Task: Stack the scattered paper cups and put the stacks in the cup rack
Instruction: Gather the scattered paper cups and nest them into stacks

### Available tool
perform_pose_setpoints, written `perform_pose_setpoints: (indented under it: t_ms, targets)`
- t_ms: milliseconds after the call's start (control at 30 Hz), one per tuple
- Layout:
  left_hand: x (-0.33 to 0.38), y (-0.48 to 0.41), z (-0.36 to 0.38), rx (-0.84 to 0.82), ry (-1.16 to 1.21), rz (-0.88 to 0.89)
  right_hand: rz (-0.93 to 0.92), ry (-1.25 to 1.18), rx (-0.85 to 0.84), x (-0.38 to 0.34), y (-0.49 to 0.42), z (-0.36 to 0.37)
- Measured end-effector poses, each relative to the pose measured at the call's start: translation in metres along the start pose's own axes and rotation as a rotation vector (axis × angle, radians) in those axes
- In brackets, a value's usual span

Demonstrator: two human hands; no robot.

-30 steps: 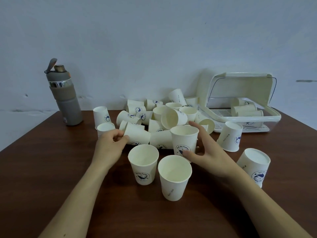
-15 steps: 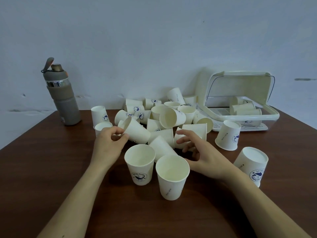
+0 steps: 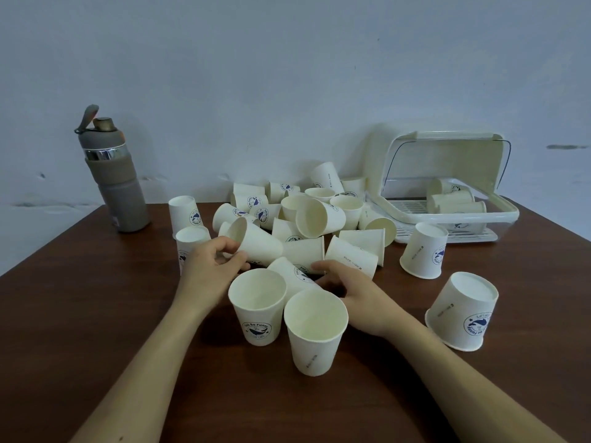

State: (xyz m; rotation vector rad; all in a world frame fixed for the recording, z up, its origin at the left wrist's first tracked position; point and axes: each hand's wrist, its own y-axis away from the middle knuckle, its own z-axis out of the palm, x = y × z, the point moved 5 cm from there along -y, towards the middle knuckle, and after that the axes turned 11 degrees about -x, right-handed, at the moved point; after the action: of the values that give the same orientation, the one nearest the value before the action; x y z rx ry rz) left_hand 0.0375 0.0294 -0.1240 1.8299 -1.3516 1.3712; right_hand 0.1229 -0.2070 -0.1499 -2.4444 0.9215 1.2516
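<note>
Several white paper cups lie in a heap (image 3: 307, 215) at the middle of the brown table. My left hand (image 3: 209, 270) grips a tilted cup (image 3: 257, 243) near its open rim, at the heap's front left. My right hand (image 3: 348, 294) curls its fingers round a cup lying on its side (image 3: 289, 274), just behind two upright cups (image 3: 257, 306) (image 3: 315, 334). The white cup rack (image 3: 503, 216) stands at the back right with its lid raised, and a few cups (image 3: 457, 199) lie inside it.
A grey bottle (image 3: 112, 177) stands at the back left. Two upside-down cups (image 3: 422, 251) (image 3: 462, 311) sit to the right of my right hand. Two more cups (image 3: 185, 212) stand left of the heap. A pale wall runs behind the table.
The upright cup my right hand touched has tipped onto its side, and that hand has moved left and closed round it. My left hand has tilted its cup's mouth upward.
</note>
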Motion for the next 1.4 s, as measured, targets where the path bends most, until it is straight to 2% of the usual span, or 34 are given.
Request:
perform_pose_setpoints:
  t_ms: [267,500,600,667,767,900,1000,1267,1400]
  targets:
    - [0.0,0.0,-0.002,0.022,0.03,-0.046,0.049,0.005,0.022,0.002,0.003,-0.012]
    - [-0.003,-0.001,0.0,0.002,0.026,-0.045,-0.028,0.05,-0.006,-0.008,0.004,-0.003]
    - [-0.003,-0.001,-0.001,0.02,0.054,-0.047,0.013,-0.103,0.103,-0.002,0.008,-0.018]
    - [-0.002,-0.001,-0.001,0.021,0.06,-0.043,0.016,-0.313,0.159,0.002,0.013,-0.023]
    - [-0.001,0.0,-0.001,0.022,0.063,-0.043,-0.065,-0.715,0.152,-0.001,0.015,-0.025]
    - [0.001,0.001,-0.002,0.029,0.063,-0.043,-0.198,-0.952,0.098,-0.013,0.019,-0.03]
    - [0.002,0.002,-0.001,0.025,0.059,-0.04,-0.202,-0.964,0.049,-0.015,0.019,-0.027]
    - [0.002,0.001,-0.001,0.025,0.022,-0.036,-0.046,-0.934,0.147,-0.011,0.018,-0.026]
    - [0.001,0.0,0.0,0.019,0.012,-0.042,-0.001,-0.993,0.133,-0.009,0.019,-0.028]
